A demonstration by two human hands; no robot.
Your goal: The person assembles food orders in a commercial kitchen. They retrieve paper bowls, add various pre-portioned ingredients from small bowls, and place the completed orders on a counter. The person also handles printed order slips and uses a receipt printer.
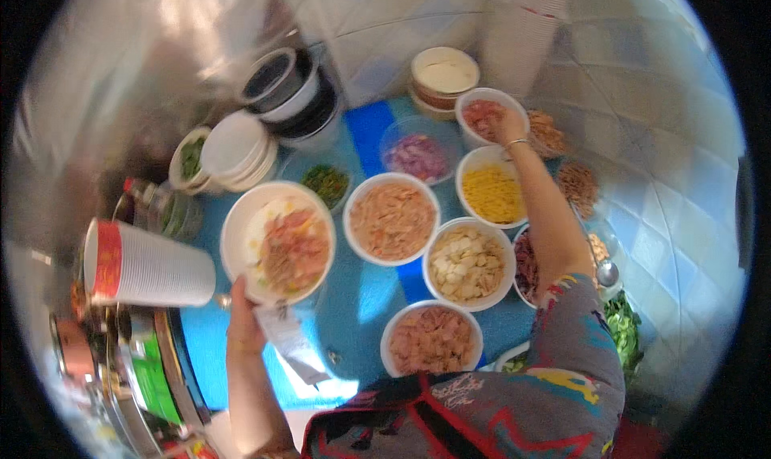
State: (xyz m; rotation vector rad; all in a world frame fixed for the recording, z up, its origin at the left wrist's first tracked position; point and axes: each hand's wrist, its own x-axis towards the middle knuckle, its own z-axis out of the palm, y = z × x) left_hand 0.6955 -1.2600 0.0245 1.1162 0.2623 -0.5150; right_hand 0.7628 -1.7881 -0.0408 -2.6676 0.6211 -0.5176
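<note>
My left hand [244, 314] grips the near rim of a white bowl [238, 230], thumb on the edge. The bowl holds pink shredded food, a brown minced patch and yellow bits over a pale base. A white paper slip [292, 341] with print hangs beside that hand, below the bowl. At the back right, my right hand [511, 126] reaches into a white tub of reddish chopped food [482, 114]. Its fingertips are hidden, so what they hold is unclear. Just under my right forearm stands a tub of yellow strips [491, 191].
Tubs of shredded orange-pink food [394, 218], pale chunks [467, 263], pink diced food [432, 341] and chopped purple onion [417, 156] crowd the blue table [355, 338]. A stack of white paper bowls [162, 266] lies left; stacked lids [235, 146] and dark containers [274, 79] stand behind.
</note>
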